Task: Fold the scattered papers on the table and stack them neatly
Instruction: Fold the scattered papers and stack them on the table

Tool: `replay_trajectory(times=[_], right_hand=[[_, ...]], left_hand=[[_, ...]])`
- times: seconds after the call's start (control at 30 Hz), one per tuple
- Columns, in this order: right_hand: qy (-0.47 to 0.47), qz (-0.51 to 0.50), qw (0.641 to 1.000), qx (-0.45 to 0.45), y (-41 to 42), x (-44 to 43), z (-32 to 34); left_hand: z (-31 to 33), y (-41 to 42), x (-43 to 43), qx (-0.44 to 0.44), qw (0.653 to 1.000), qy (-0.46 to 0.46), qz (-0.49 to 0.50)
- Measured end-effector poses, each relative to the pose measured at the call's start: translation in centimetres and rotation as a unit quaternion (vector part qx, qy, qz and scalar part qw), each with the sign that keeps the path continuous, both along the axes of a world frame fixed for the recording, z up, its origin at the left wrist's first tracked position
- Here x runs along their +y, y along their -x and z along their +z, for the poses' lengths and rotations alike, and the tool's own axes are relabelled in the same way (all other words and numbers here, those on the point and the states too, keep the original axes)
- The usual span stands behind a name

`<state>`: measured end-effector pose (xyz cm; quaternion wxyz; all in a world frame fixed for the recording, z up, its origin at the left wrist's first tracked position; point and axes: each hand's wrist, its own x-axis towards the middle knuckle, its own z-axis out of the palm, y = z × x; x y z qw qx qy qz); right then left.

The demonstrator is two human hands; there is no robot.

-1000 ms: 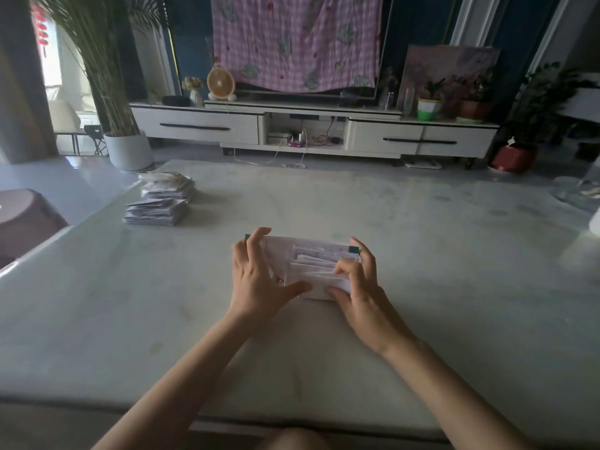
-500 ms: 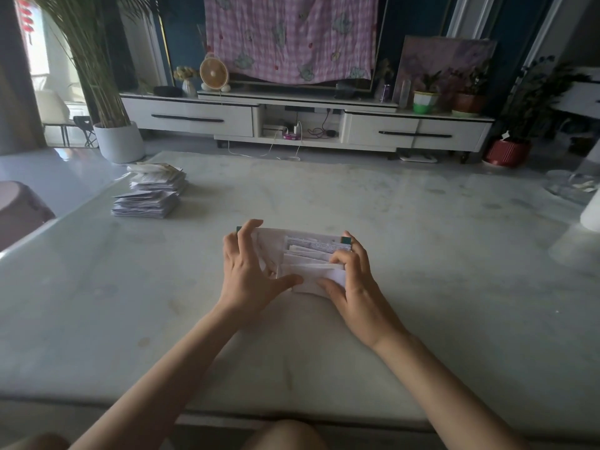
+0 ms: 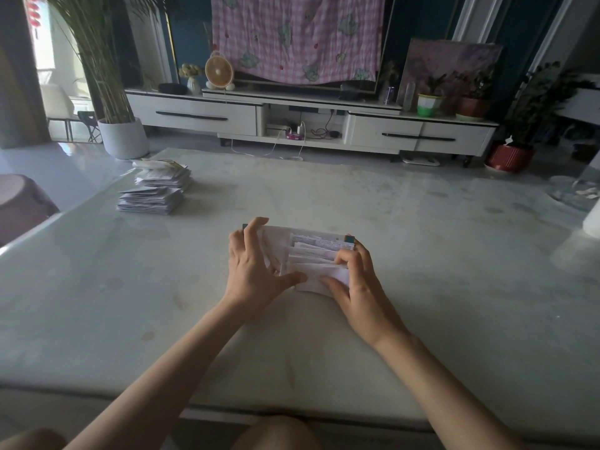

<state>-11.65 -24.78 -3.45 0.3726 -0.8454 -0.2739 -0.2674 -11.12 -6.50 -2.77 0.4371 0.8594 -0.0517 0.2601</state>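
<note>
Head view: our left hand (image 3: pixel 251 271) and right hand (image 3: pixel 360 284) still pinch the folded white printed paper bundle (image 3: pixel 319 246), fingers curled; print unreadable.

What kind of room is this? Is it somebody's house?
Most likely a home living room: a long white TV cabinet, a pink checked cloth hanging above it, and a tall potted plant standing on the floor.
</note>
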Motion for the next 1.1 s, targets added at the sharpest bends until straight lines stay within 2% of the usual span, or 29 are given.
replay_trajectory(times=[0.2, 0.37, 0.47, 0.53, 0.63, 0.7, 0.8, 0.97, 1.1], right_hand=[[0.022, -0.009, 1.000, -0.005, 0.1, 0.1, 0.0], [0.010, -0.012, 0.999, 0.041, 0.0, 0.1, 0.1], [-0.056, -0.026, 0.994, 0.089, -0.2, 0.5, 0.8], [-0.095, -0.029, 0.986, 0.135, -0.4, 1.3, 1.9], [-0.105, -0.001, 0.958, 0.268, -0.8, 3.7, 3.4], [-0.088, 0.016, 0.937, 0.337, -1.0, 6.7, 4.1], [-0.059, 0.030, 0.933, 0.354, -1.5, 13.1, 4.2], [-0.051, 0.044, 0.914, 0.401, -3.2, 23.6, 4.2], [-0.054, 0.035, 0.918, 0.392, -5.4, 28.3, 4.0]], left_hand=[[0.2, 0.1, 0.0, 0.006, 1.000, 0.003, 0.001], [0.4, 0.1, 0.0, 0.023, 1.000, -0.007, 0.003], [1.0, 0.0, -0.1, 0.038, 0.999, 0.000, 0.010], [1.8, 0.0, 0.1, 0.080, 0.996, 0.023, 0.016], [3.3, 0.1, 2.6, 0.177, 0.983, 0.019, 0.031], [4.1, 0.4, 5.9, 0.242, 0.969, 0.014, 0.053], [4.6, 1.2, 11.8, 0.284, 0.953, 0.005, 0.102], [5.1, 1.0, 20.7, 0.300, 0.938, 0.004, 0.175], [5.4, -1.0, 24.2, 0.301, 0.935, 0.004, 0.190]])
